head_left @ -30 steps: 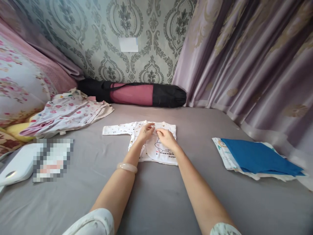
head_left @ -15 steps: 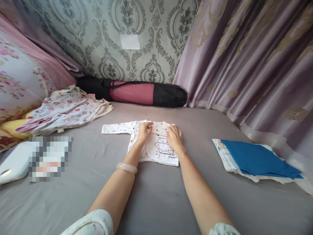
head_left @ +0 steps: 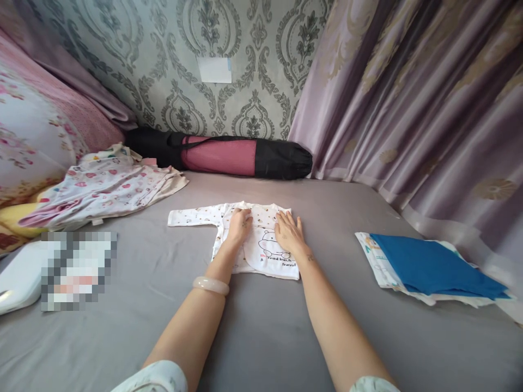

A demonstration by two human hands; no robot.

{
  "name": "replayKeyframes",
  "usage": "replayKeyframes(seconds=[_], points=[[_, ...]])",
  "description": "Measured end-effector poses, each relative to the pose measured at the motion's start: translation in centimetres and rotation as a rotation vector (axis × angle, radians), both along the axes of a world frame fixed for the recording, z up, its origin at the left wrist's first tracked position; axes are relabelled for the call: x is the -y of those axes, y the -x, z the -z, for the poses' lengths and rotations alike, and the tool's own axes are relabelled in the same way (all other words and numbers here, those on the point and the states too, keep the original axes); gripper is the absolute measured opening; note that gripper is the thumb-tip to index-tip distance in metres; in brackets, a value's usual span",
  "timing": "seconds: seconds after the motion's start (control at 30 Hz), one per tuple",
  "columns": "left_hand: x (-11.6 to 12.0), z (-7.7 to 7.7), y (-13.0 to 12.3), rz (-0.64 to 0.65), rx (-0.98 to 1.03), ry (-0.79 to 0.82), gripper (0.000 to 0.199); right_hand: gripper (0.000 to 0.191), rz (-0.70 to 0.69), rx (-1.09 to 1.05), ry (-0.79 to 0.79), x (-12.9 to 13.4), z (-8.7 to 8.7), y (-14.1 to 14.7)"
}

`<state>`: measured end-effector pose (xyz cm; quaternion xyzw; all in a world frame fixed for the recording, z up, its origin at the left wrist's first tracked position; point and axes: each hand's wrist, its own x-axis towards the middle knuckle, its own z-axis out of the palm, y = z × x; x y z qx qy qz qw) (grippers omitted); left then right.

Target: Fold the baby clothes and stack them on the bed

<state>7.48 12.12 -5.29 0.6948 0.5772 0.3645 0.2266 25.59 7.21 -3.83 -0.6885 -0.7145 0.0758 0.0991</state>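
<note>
A small white baby shirt [head_left: 261,261] with a bear drawing and lettering lies flat on the grey sheet. One sleeve stretches out to the left; the right sleeve does not show. My left hand [head_left: 240,224], below which a pale bangle circles the wrist, rests on the shirt's upper middle, its fingers flat on the fabric. On the shirt's right side my right hand [head_left: 289,231] lies palm down with its fingers spread, covering part of the bear drawing.
Printed clothes [head_left: 110,188] lie in a heap at the left, near a white device [head_left: 28,272] and a blurred item. A black and pink rolled bag [head_left: 220,156] lies along the wall. Folded clothes with a blue piece [head_left: 433,264] are at the right.
My right hand has shifted slightly left and down on the shirt. My left hand has flattened a little. The view has moved slightly.
</note>
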Motion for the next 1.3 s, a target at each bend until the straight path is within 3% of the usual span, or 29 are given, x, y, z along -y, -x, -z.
replayKeyframes(seconds=[0.17, 0.37, 0.5, 0.67, 0.93, 1.13, 1.3], points=[[-0.1, 0.7, 0.0, 0.044, -0.028, -0.059, 0.029, 0.06, 0.095, 0.026, 0.021, -0.1, -0.2, 0.0], [-0.3, 0.9, -0.2, 0.069, -0.006, -0.121, 0.027, 0.062, 0.107, 0.036, 0.027, -0.1, 0.0, -0.1], [0.0, 0.5, -0.4, 0.092, -0.021, -0.12, 0.029, 0.062, 0.109, 0.056, 0.061, -0.4, -0.6, 0.0], [1.5, -0.8, -0.4, 0.035, -0.239, -0.059, 0.019, 0.059, 0.102, 0.129, 0.038, -1.5, -1.8, 0.9], [2.3, -1.1, -0.1, 0.092, -0.239, 0.051, 0.029, 0.063, 0.11, 0.105, 0.008, -2.1, 0.2, 0.4], [1.7, -3.6, 2.4, 0.115, -0.086, 0.186, 0.039, 0.063, 0.104, 0.046, 0.079, -2.6, -1.1, 1.3], [1.9, -5.5, 6.2, 0.007, 0.069, 0.194, 0.039, 0.064, 0.085, -0.008, 0.067, -2.2, -0.8, 4.2]])
